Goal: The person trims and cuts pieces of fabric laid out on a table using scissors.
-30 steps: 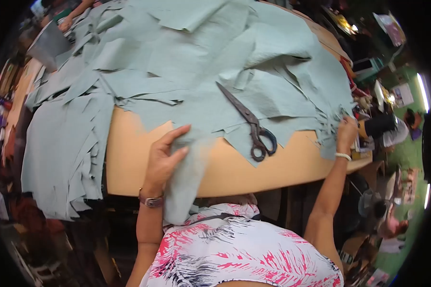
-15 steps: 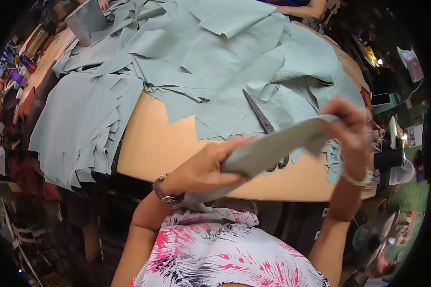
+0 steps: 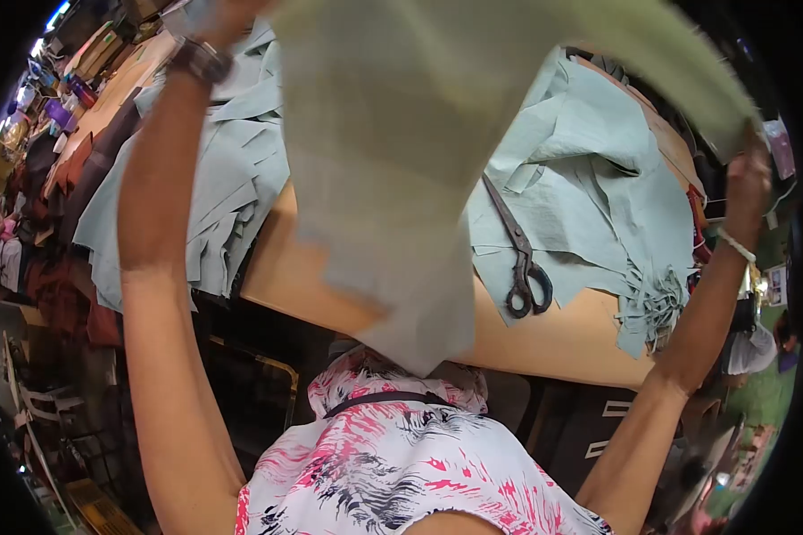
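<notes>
A large, soft grey-green sheet (image 3: pixel 393 169), like cloth or thin leather, hangs spread in the air, its jagged lower edge falling near my lap. My left hand (image 3: pixel 234 22), blurred at the top edge, is closed on its upper left part. Out at the far right, my right hand (image 3: pixel 749 174) pinches the end of the stretched upper edge. Behind the sheet, big black-handled scissors (image 3: pixel 519 245) lie on other grey-green pieces (image 3: pixel 580 125), blades pointing away. The sheet hides the middle of the table.
Overlapping grey-green pieces (image 3: pixel 241 169) hang over the wooden table's (image 3: pixel 562 334) left front edge. A heap of thin cut strips (image 3: pixel 647 308) sits at the right. Further left stands another bench (image 3: pixel 120 98) with assorted items. Black drawers (image 3: pixel 589 428) are below the table.
Both hands have risen and moved far apart, opening the bunched sheet into a broad hanging one. The scissors, partly covered before, now show fully.
</notes>
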A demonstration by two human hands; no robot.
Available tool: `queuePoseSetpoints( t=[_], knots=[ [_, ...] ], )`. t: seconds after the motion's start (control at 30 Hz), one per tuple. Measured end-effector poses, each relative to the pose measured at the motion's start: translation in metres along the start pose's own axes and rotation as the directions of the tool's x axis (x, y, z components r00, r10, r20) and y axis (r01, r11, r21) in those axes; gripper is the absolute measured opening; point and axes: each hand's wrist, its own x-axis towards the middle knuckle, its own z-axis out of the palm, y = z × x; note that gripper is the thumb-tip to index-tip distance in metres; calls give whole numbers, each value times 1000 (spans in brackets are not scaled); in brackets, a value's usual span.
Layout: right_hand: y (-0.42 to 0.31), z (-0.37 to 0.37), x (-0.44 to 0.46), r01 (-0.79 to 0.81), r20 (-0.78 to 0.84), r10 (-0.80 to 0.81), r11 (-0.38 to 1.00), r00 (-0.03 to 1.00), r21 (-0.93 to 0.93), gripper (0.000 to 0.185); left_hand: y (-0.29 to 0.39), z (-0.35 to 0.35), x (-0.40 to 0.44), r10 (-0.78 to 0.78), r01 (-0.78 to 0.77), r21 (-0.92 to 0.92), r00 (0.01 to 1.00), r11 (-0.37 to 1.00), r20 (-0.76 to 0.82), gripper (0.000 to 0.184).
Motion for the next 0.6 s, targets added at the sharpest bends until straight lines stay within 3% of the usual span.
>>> queuePoseSetpoints(
  t=[0.1,0.23,0.33,0.4,0.43,0.47,0.53,0.6],
  knots=[
    [-52,12,-15,170,-36,-168,984,985,49,19,2,-71,-20,170,-147,95,932,985,-321,28],
    [-90,50,-86,149,256,-195,971,947,187,16,-32,-92,-103,82,-47,120,948,992,-308,33],
    [-78,90,-170,-169,608,-12,956,794,239,15,-68,-63,-179,-169,176,65,981,982,-93,37],
    [-65,117,-236,-578,779,294,809,554,106,8,-90,-40,-239,-329,327,41,943,944,55,39],
    [-49,121,-268,-592,845,343,805,409,-40,7,-96,-38,-259,-392,392,31,912,920,116,40],
    [-47,130,-296,-540,885,229,841,404,29,7,-101,-48,-273,-407,410,-34,911,912,73,37],
    [-82,139,-322,-721,917,287,693,277,1,8,-115,-74,-296,-448,441,-163,894,883,-5,31],
    [-116,147,-327,-837,936,258,543,237,63,9,-116,-117,-282,-349,333,-126,926,935,-143,26]
  ],
)
